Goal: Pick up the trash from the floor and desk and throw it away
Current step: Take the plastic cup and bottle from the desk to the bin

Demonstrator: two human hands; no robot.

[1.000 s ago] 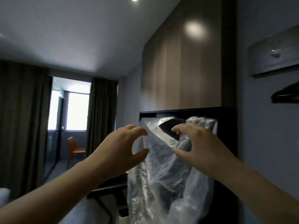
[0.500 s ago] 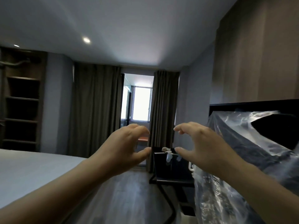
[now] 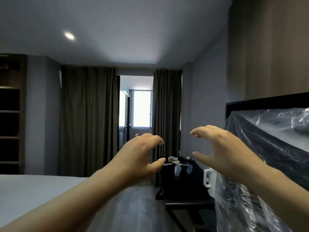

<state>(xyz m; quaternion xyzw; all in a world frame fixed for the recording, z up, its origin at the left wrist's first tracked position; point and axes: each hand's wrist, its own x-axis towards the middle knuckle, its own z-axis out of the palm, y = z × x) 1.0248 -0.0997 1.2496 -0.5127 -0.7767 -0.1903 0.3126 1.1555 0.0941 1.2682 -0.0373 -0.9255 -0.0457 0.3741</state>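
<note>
Left hand point(image 3: 140, 158), right hand point(image 3: 222, 151) raised mid-air, fingers half-curved, thumbs apart, holding nothing. Small trash point(image 3: 177, 162), blurred, on dark desk point(image 3: 189, 185) beyond, between hands. Clear plastic bag point(image 3: 267, 148) at right, beside right forearm.

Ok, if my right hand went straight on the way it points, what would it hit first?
Nothing close: the right hand reaches into open air. Farther along that line stands the dark desk with small clutter, then the curtain; depth is hard to judge.
</note>
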